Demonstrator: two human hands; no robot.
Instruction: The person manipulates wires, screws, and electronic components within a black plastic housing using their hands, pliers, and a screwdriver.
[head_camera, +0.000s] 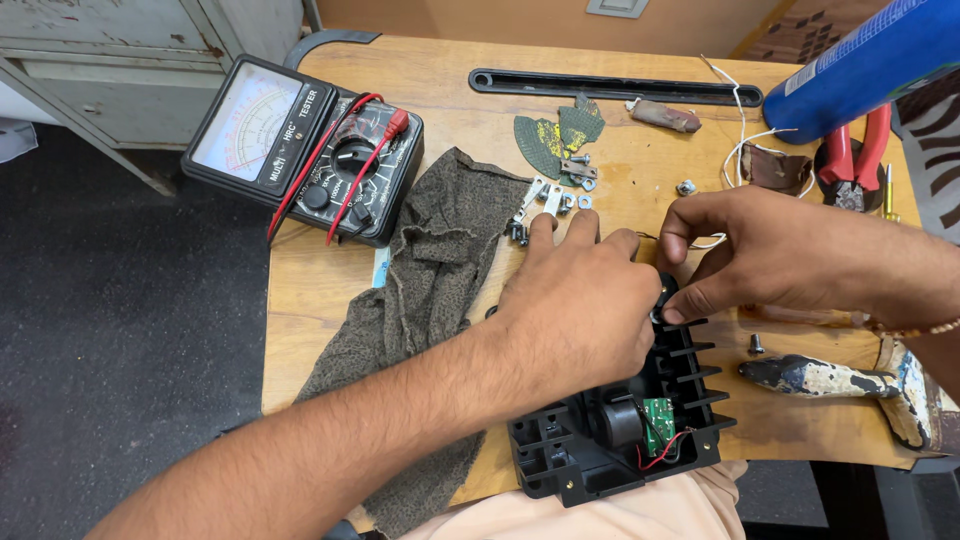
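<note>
My left hand (575, 300) lies flat over the top of an opened black plastic device housing (560, 455), fingers pointing away toward small metal parts (545, 200). My right hand (770, 255) pinches a small part at the housing's upper edge, between thumb and forefinger. Inside the housing a small green circuit board (657, 412), a black round component (618, 422) and red and black wires show. What the left hand covers is hidden.
An analog multimeter (300, 140) with red leads sits at the back left, beside a grey cloth (430, 290). Red-handled pliers (855, 160), a blue can (865, 65), a long black strip (610, 87), loose screws (756, 345) and a paint-stained tool handle (825, 378) lie on the wooden table (430, 80).
</note>
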